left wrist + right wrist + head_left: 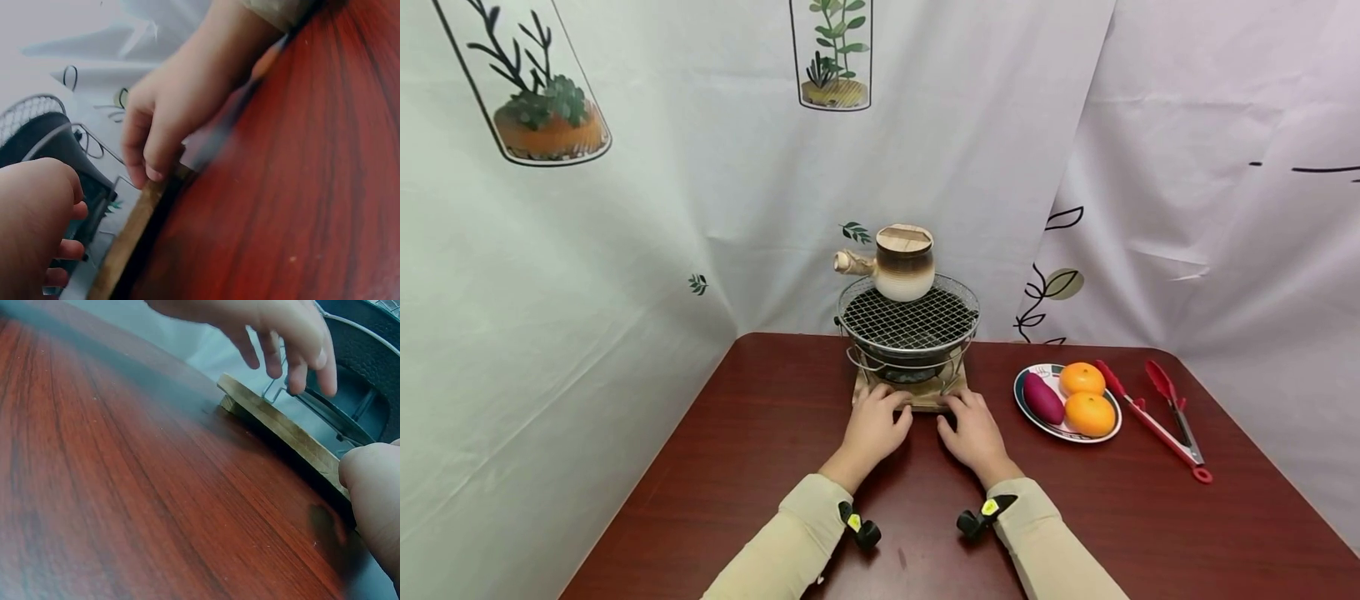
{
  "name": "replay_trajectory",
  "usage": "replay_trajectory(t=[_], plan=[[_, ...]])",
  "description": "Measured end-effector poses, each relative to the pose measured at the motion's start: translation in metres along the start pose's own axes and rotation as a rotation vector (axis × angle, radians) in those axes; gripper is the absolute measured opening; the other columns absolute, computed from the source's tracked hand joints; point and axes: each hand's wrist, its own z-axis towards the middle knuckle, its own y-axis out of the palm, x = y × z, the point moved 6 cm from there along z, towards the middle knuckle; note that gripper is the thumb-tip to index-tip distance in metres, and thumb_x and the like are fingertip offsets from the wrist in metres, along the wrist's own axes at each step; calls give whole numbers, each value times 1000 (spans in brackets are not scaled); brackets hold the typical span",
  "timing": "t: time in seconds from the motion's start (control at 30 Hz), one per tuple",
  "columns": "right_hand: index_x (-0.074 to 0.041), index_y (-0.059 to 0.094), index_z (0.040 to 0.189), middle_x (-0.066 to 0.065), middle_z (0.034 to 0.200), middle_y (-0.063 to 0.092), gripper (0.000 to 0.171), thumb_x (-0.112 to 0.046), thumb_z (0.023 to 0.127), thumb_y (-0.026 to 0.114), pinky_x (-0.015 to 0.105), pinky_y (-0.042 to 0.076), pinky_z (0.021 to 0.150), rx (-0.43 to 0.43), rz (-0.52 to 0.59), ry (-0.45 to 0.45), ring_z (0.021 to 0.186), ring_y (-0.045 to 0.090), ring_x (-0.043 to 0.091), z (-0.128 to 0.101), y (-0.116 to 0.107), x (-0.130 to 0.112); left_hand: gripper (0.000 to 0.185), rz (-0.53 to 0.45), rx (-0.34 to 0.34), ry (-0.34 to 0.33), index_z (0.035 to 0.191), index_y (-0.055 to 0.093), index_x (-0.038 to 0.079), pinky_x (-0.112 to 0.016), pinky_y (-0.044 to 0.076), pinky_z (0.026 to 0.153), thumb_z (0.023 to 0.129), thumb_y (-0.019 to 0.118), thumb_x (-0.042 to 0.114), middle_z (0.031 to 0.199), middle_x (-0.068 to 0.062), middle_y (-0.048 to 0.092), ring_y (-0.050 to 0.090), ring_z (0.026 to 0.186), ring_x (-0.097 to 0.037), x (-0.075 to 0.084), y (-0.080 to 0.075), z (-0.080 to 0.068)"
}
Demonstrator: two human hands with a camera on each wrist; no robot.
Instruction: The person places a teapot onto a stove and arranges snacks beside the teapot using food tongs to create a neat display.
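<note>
A round tabletop grill (910, 321) with a black bowl and wire mesh stands on a wooden board (927, 403). On its mesh sits a brown-and-cream clay pot (905, 271) with a wooden lid and a side handle. My left hand (874, 423) is at the board's front left corner; in the right wrist view its loose fingers (299, 359) hang just above the wood. At the front right corner is my right hand (973, 432). The left wrist view has its thumb and fingers (136, 150) pinching the board's end.
To the right, a plate (1028, 413) holds a purple sweet potato (1043, 398) and two oranges (1090, 414). Red-tipped tongs (1165, 433) lie spread beside it on the dark red table (737, 467). Printed cloth (760, 183) hangs behind and at the sides.
</note>
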Motion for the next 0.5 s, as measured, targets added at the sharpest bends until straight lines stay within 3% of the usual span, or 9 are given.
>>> replay_trajectory(t=[0.23,0.5], plan=[[-9,74,109,8,112,63,22,-13,88,71,48,47,97,-4,7,2,112,55,32,-1,1,0,23,33,39,14,110,79,20,-53,45,85,91,67,25,106,-9,64,54,99,-37,-4,10,-4],[-9,73,111,8,113,63,23,-14,89,71,48,47,97,-13,7,15,114,55,32,-1,1,1,30,98,-19,1,119,76,23,-57,42,94,91,66,29,113,-11,61,51,100,-37,-4,21,-8]])
